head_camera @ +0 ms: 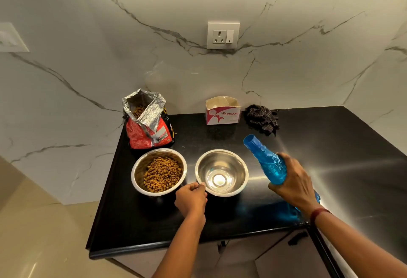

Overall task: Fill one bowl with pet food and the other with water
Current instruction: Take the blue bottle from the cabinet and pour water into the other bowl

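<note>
Two steel bowls stand side by side on the black counter (pixel 141 222). The left bowl (pixel 138 167) holds brown kibble (pixel 161 174). The right bowl (pixel 221 172) looks dry inside, with a bright reflection at its bottom. My left hand (pixel 190 198) pinches the near left rim of the right bowl. My right hand (pixel 294 184) grips a blue plastic bottle (pixel 264 156), which is tilted with its open mouth pointing up and left, just right of the right bowl. No water is seen flowing. Behind the left bowl stands an open red pet food bag (pixel 146 128).
A pink and white tissue box (pixel 222 112) and a dark crumpled cloth (pixel 262 118) sit at the back by the marble wall. A wall socket (pixel 222 35) is above them. The counter's left and front edges drop off to the floor and cabinets.
</note>
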